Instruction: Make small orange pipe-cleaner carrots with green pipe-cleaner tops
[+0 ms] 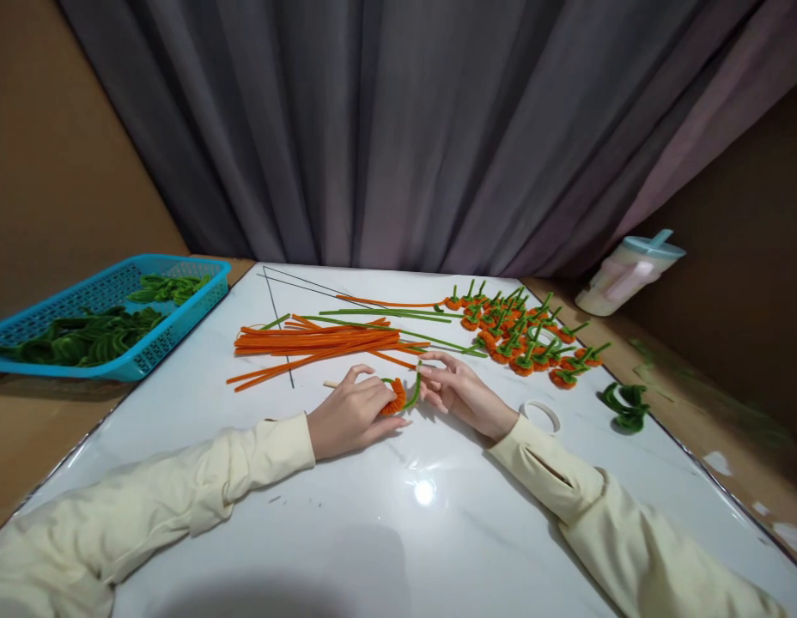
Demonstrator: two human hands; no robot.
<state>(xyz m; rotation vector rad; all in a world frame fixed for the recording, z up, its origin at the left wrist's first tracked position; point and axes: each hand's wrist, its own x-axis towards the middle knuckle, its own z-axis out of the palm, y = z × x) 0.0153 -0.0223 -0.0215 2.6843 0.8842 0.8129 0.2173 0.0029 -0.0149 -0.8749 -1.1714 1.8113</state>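
My left hand (350, 414) rests on the white table (347, 532), fingers closed round an orange coiled pipe-cleaner piece (394, 397) wound on a thin wooden stick (331, 384). My right hand (456, 391) pinches the green pipe cleaner (414, 392) that curls from the orange coil. Both hands meet at the table's middle. Just behind them lies a bundle of straight orange pipe cleaners (314, 341) with a few long green ones (398, 317).
Several finished orange-and-green pieces (520, 336) lie in a heap at the back right. A white tape ring (541, 415) and green scraps (623, 405) lie right. A blue basket (115, 365) of green pieces stands left. A lidded cup (627, 270) stands far right; a grey curtain hangs behind.
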